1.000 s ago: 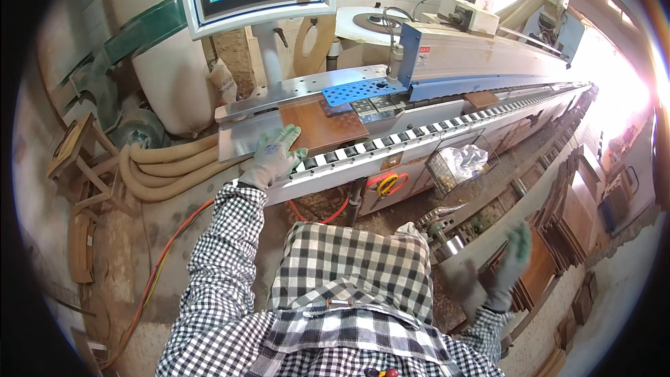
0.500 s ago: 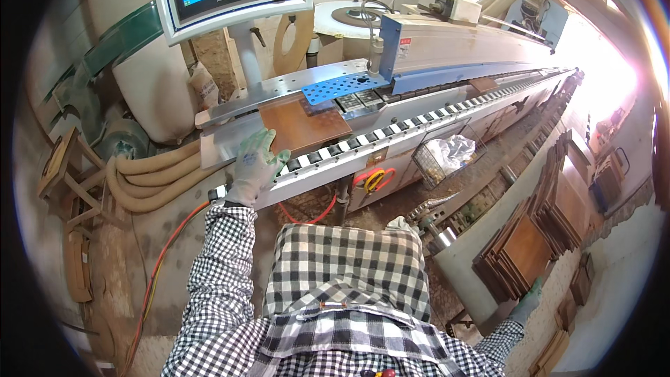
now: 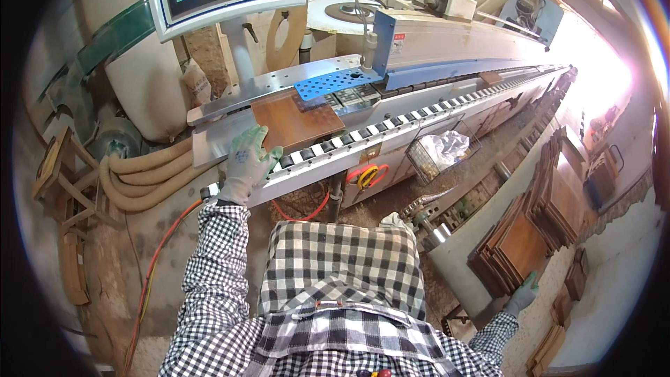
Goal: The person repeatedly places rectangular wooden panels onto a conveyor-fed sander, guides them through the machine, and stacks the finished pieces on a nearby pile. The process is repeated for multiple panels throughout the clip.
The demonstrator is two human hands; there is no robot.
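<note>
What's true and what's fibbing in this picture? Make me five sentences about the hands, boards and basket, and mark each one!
1. The left hand wears a glove. True.
2. The left hand is beside a flat, rectangular brown wooden panel. True.
3. The right hand is up at the screen. False: it is down by a stack of rectangular brown wooden boards.
4. The dark wire basket is full of apples. False: crumpled, see-through plastic is in it.
5. The flat blue plate has holes in it. True.
</note>
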